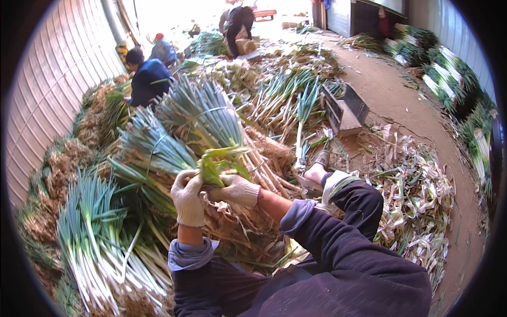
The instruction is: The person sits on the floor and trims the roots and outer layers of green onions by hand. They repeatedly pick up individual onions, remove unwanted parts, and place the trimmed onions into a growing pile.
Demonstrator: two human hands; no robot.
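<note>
My left hand (189, 198), in a cream knit glove, closes its fingers on yellow-green leaves (212, 168) that stick up in front of me. Gloved as well, my right hand (236, 191) grips the lower part of the same leaves; what hangs beneath the hands is partly hidden. Just beyond lie a tied bundle of green onions (156, 142) and a larger tied bundle (210, 113) with pale stalks spread to the right. At the lower left, a pile of green onions (99, 241) shows white stems and roots.
Peeled husks (412, 198) are heaped at my right, beside a dirt path (396, 95). A metal-and-wood frame (346, 111) stands ahead. One person in blue (149, 79) sits at the left; another person (239, 27) bends over farther off. Onion bundles (447, 79) line the right wall.
</note>
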